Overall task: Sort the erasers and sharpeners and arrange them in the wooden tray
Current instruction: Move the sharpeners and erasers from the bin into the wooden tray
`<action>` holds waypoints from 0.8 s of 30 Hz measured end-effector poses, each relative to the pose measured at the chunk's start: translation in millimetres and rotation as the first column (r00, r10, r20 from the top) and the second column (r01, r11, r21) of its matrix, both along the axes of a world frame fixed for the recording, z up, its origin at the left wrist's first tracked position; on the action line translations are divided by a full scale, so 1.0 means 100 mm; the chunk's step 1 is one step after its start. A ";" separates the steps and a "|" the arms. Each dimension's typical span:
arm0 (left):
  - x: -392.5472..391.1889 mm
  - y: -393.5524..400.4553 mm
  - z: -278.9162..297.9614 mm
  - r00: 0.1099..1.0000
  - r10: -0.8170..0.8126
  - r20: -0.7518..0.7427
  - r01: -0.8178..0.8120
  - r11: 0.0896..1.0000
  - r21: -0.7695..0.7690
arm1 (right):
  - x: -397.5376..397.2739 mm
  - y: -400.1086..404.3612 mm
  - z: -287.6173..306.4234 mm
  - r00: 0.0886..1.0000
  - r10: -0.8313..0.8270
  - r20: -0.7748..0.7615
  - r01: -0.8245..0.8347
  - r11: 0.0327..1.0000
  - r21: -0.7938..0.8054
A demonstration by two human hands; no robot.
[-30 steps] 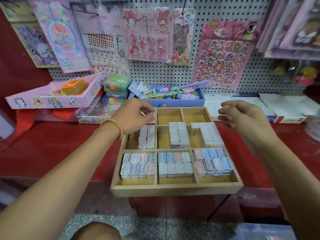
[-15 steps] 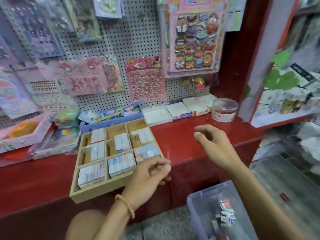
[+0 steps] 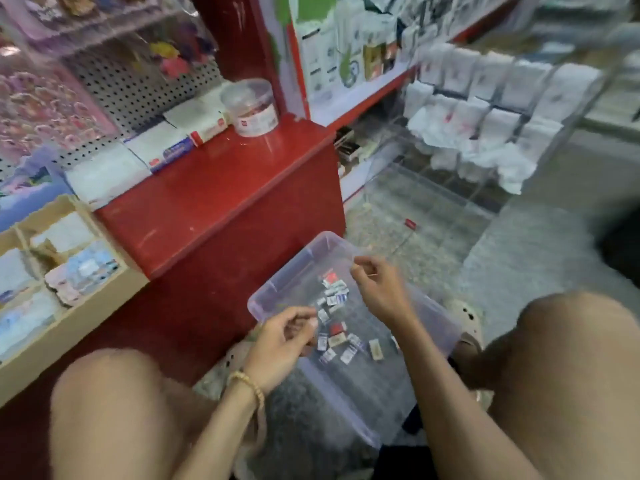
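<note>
Now loose erasers and sharpeners [image 3: 334, 327] lie scattered in the clear plastic bin [image 3: 277, 292] on the floor, left hand [image 3: 280, 344] and right hand [image 3: 379, 289] hovering loosely curled, apparently empty; best pick one kind per reach, then carry to wooden tray [image 3: 69, 327] on the red counter [image 3: 214, 188].

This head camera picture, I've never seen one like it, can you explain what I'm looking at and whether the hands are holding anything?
The camera sits on a person's head and looks down, so you see their own bare arms and knees. The left hand and right hand hover over a clear plastic bin on the floor, with small loose erasers and sharpeners in it. Fingers are loosely curled; neither has a grip on anything I can make out. At the left, on the red counter, stands the wooden tray, partly filled.
</note>
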State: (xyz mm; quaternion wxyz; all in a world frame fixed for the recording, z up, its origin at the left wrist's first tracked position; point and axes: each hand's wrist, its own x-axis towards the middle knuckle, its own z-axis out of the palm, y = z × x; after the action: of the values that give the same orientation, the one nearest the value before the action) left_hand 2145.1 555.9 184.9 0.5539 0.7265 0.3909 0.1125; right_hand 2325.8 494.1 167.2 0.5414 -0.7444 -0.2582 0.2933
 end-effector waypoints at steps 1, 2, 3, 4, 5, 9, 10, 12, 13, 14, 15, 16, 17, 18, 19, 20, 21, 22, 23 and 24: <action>0.06 0.01 -0.16 0.999 -0.023 -0.042 0.024 1.000 0.009 | 0.01 -0.02 -0.20 0.999 -0.014 -0.029 0.013 0.999 -0.045; 0.11 0.03 -0.33 0.995 -0.041 -0.089 0.042 0.999 0.016 | 0.01 -0.02 -0.39 0.998 -0.034 -0.057 0.028 0.994 -0.102; 0.14 0.07 -0.50 0.989 -0.057 -0.139 0.061 0.998 0.022 | 0.01 -0.01 -0.57 0.995 -0.050 -0.088 0.036 0.988 -0.147; 0.17 0.12 -0.66 0.980 -0.076 -0.186 0.083 0.996 0.029 | 0.01 0.00 -0.76 0.990 -0.071 -0.122 0.048 0.981 -0.187; 0.20 0.18 -0.82 0.969 -0.092 -0.229 0.104 0.994 0.041 | 0.01 0.01 -0.91 0.985 -0.093 -0.144 0.059 0.974 -0.221; 0.34 0.50 -1.32 0.906 -0.154 -0.394 0.225 0.964 0.140 | -0.01 0.04 -1.41 0.965 -0.136 -0.223 0.049 0.932 -0.360; 0.39 0.59 -1.41 0.888 -0.166 -0.429 0.258 0.952 0.167 | -0.02 0.07 -1.55 0.959 -0.142 -0.246 0.038 0.922 -0.386; 0.45 0.77 -1.58 0.837 -0.192 -0.513 0.335 0.920 0.202 | -0.02 0.16 -1.81 0.953 -0.151 -0.262 0.027 0.905 -0.425; 0.46 0.85 -1.68 0.798 -0.212 -0.565 0.393 0.892 0.221 | -0.01 0.21 -1.95 0.952 -0.149 -0.266 0.020 0.901 -0.433; 0.44 0.92 -1.76 0.752 -0.227 -0.619 0.457 0.856 0.241 | -0.01 0.27 -2.07 0.953 -0.141 -0.270 0.009 0.899 -0.438; 0.41 0.97 -1.82 0.704 -0.236 -0.670 0.517 0.817 0.256 | -0.01 0.32 -2.17 0.955 -0.128 -0.267 -0.006 0.894 -0.448; 0.38 1.00 -1.88 0.665 -0.230 -0.711 0.563 0.780 0.275 | -0.01 0.37 -2.29 0.958 -0.115 -0.263 -0.017 0.891 -0.453; 0.35 1.01 -1.92 0.643 -0.208 -0.737 0.595 0.742 0.310 | -0.01 0.42 -2.40 0.960 -0.099 -0.263 -0.035 0.887 -0.460; 0.32 1.01 -1.95 0.638 -0.184 -0.748 0.617 0.704 0.353 | -0.02 0.47 -2.51 0.962 -0.081 -0.262 -0.053 0.884 -0.465; 0.31 1.00 -1.96 0.652 -0.162 -0.741 0.622 0.674 0.399 | -0.03 0.53 -2.63 0.963 -0.065 -0.262 -0.068 0.880 -0.469; 0.31 0.98 -1.96 0.673 -0.145 -0.725 0.612 0.661 0.435 | -0.04 0.59 -2.74 0.966 -0.058 -0.254 -0.072 0.878 -0.473; 0.32 0.98 -1.97 0.692 -0.138 -0.708 0.597 0.662 0.454 | -0.04 0.67 -2.86 0.970 -0.055 -0.239 -0.070 0.871 -0.486; 0.33 0.98 -1.97 0.707 -0.139 -0.694 0.586 0.665 0.464 | -0.05 0.75 -2.96 0.975 -0.053 -0.214 -0.061 0.869 -0.491; 0.33 0.99 -1.98 0.718 -0.144 -0.681 0.579 0.666 0.470 | -0.05 0.86 -3.02 0.976 -0.063 -0.207 -0.048 0.871 -0.489; 0.34 1.00 -1.99 0.725 -0.146 -0.673 0.574 0.669 0.473 | -0.05 0.97 -3.09 0.970 -0.103 -0.220 -0.015 0.879 -0.477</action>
State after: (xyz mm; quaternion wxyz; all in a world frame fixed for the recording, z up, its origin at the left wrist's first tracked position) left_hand 2178.6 655.5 -13.8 0.1267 0.9347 0.3150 -0.1051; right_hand 2321.0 591.6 -141.7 0.3760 -0.8193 -0.0941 0.4225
